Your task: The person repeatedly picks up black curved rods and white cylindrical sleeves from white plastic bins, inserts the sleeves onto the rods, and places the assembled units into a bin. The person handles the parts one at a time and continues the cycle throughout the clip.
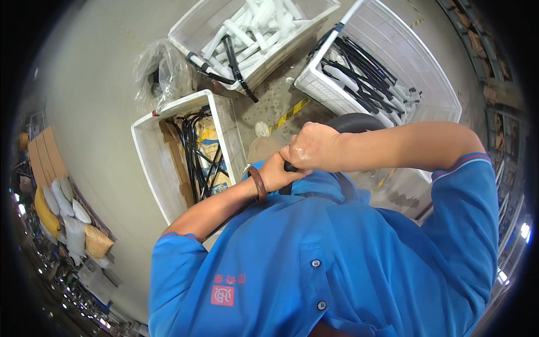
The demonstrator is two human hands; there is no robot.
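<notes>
Both my hands meet in front of my chest, fingers closed around a black tube (289, 167). My left hand (274, 173), with a brown bangle at its wrist, grips from below left. Against it, my right hand (315, 147) is wrapped over the same tube from the right and covers most of it. A thick, curved black padded piece (356, 122) shows behind my right forearm. Whether it joins the tube in my hands is hidden.
A white crate (229, 132) with black rods stands left. Ahead, another crate (179, 28) holds white-wrapped tubes, black bars over its corner. A third crate (412, 33) at right holds black and white tubes. Clear plastic bag (171, 73) by the crates; sacks (73, 224) far left.
</notes>
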